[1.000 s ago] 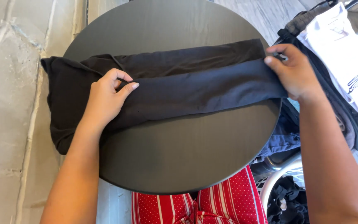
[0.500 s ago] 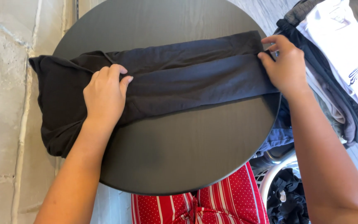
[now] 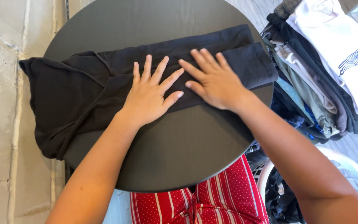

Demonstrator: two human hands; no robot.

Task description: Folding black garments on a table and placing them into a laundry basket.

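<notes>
Taking the round dark table (image 3: 179, 157) as the landmark: off its left edge runs a pale stone floor (image 3: 1, 124), and the left end of a black folded garment (image 3: 71, 95) spills over that edge and hangs down. The garment stretches across the far half of the tabletop as a long folded band, its right end reaching the table's right rim. The left hand (image 3: 150, 95) lies flat on the garment near the table's centre, fingers spread and straight, pressing down and gripping nothing. Just to its right, the right hand (image 3: 214, 79) also rests palm-down on the cloth, fingers extended, closed around nothing; the two hands' fingertips nearly meet. Beyond the table's right edge sits a pile of folded clothes (image 3: 311, 83), with a white printed shirt (image 3: 340, 45) on top. Below the table's near edge show red patterned trousers (image 3: 212, 203).
</notes>
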